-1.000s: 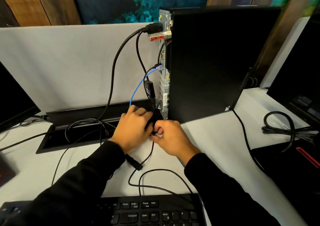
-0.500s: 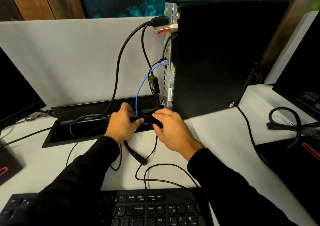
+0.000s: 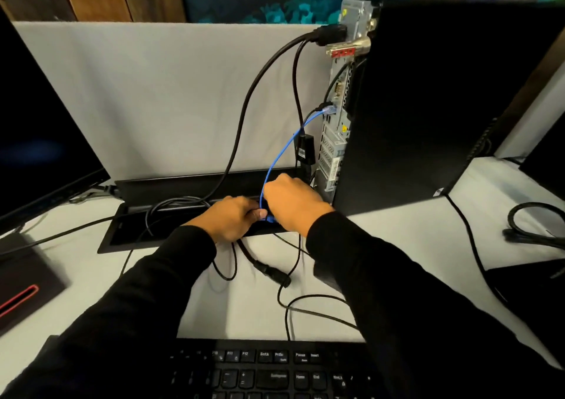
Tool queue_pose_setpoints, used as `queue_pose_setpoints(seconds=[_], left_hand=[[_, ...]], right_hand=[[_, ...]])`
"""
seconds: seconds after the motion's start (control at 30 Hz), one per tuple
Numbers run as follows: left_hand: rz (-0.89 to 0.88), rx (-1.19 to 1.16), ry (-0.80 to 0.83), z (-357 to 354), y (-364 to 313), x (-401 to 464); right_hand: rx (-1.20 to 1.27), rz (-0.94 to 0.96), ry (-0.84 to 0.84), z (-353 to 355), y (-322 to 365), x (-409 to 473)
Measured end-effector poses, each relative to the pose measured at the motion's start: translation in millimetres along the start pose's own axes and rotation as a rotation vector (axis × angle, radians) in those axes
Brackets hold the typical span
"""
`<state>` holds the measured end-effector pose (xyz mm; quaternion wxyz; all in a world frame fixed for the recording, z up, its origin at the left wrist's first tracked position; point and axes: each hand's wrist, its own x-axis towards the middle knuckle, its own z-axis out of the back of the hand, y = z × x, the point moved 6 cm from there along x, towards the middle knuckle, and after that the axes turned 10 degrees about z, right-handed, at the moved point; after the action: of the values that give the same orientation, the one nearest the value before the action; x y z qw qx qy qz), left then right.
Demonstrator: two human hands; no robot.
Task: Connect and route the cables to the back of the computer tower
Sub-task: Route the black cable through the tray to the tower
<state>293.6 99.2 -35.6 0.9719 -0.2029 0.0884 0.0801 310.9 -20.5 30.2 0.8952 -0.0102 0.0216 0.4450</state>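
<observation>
Both hands meet beside the computer tower [image 3: 428, 108], the left hand [image 3: 232, 219] and right hand [image 3: 295, 201] pinching the blue cable [image 3: 276, 157] between them.

Both hands meet over the cable tray [image 3: 128, 239]. My left hand [image 3: 227, 221] and right hand [image 3: 295, 204] pinch the blue cable [image 3: 276, 160] between them; above the grip it arcs to the computer tower [image 3: 428, 108] rear. Keyboard [image 3: 275, 371] lies below the grip.

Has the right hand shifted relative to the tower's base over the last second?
Yes. The right hand has moved up from the desk in front of the computer tower, towards the cable tray.
</observation>
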Motion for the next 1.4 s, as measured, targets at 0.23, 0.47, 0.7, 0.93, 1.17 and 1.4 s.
queue_pose_setpoints(seconds=[0.23,0.47,0.7,0.93,1.17,1.4], left_hand=[[0.046,0.084,0.073,-5,-14,8],[0.22,0.042,0.009,-7,-23,22],[0.331,0.154,-0.309,-2,-38,12],[0.129,0.036,-0.019,6,-14,11],[0.05,0.025,-0.081,-4,-10,14],[0.071,0.011,-0.164,-11,-21,25]], right_hand=[[0.066,-0.082,0.045,-23,-8,-2],[0.01,-0.061,0.106,-38,-11,-10],[0.205,0.044,-0.136,-23,-15,-37],[0.315,0.08,-0.188,-31,-40,-110],[0.378,-0.093,-0.096,-37,-61,-130],[0.318,-0.216,-0.086,-35,-92,-150]])
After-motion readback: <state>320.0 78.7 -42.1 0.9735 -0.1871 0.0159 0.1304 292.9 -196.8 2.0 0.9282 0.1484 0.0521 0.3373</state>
